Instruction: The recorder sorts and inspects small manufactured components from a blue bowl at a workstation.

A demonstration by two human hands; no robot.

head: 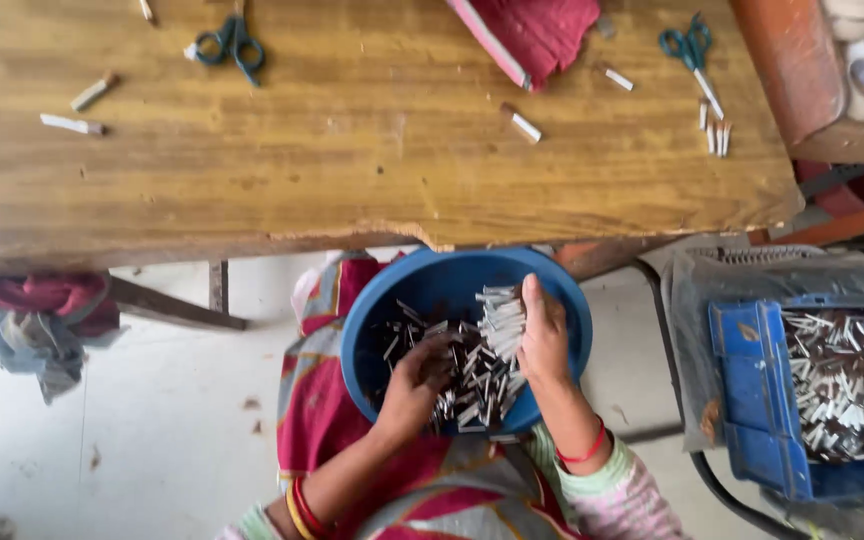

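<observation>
Two hands [482,365] in blue bowl [372,310]

Bowl [372,310]: blue plastic, smooth, slight sheen. Sticks [472,370] in it: thin, paper-white and dark, matt. Table [352,150]: yellowish wood, worn, chipped at the edge. Crate [752,400]: blue plastic, scuffed. Scissors [232,42]: metal blades, green plastic handles. Lap cloth [322,420]: patterned fabric, matt.

Left hand [415,380] fingers buried among sticks [472,375]; blue crate [812,400] cut off right, contents perhaps same sticks.
</observation>
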